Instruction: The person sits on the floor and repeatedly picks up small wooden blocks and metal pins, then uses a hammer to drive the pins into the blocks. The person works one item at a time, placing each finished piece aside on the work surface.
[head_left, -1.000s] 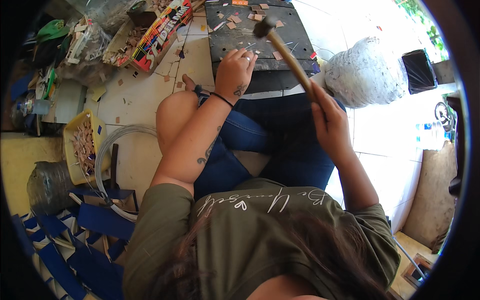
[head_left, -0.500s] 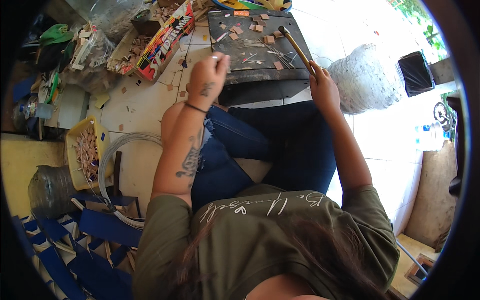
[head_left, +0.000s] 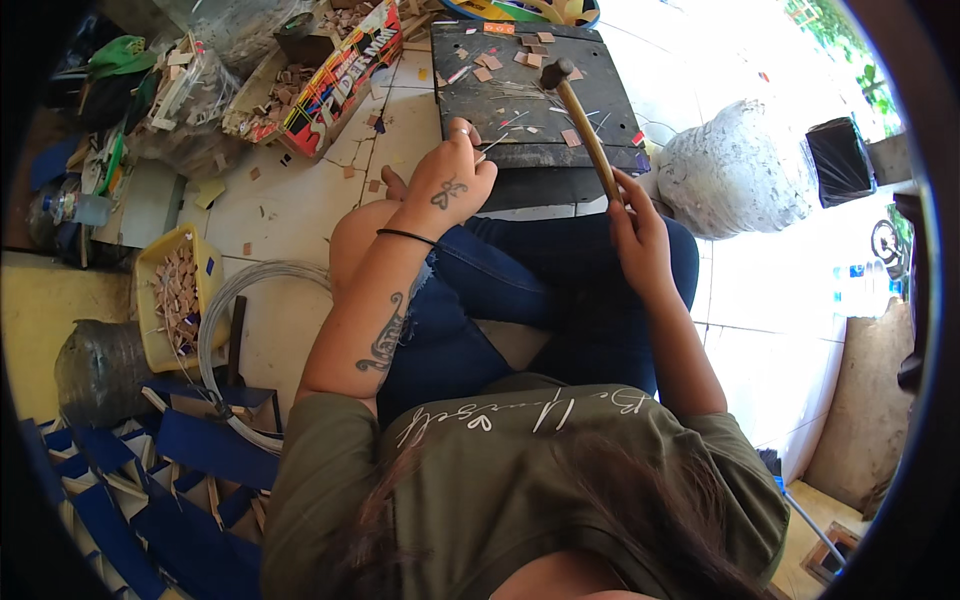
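My right hand [head_left: 641, 235] is wrapped around the wooden handle of a hammer [head_left: 588, 125]. Its dark head is raised over the black board [head_left: 590, 85] in front of my knees. Near the board's left front edge, my left hand [head_left: 452, 180] is closed in a pinch; a short thin wire [head_left: 490, 148] sticks out from between its fingers. The fingertips are partly hidden by the back of the hand. Small brown wooden pieces [head_left: 487, 68] and several thin wires [head_left: 515, 90] lie scattered on the board.
On the left stand an open printed carton [head_left: 330, 85] of wooden pieces, a yellow basket [head_left: 150, 330] of more pieces, a wire coil [head_left: 215, 335] and blue boxes [head_left: 190, 520]. A stuffed whitish sack [head_left: 735, 170] stands right of the board.
My left hand has come to the board's left front edge, and a thin wire now shows in its fingers. The right hand has drawn closer to me, still gripping the hammer.
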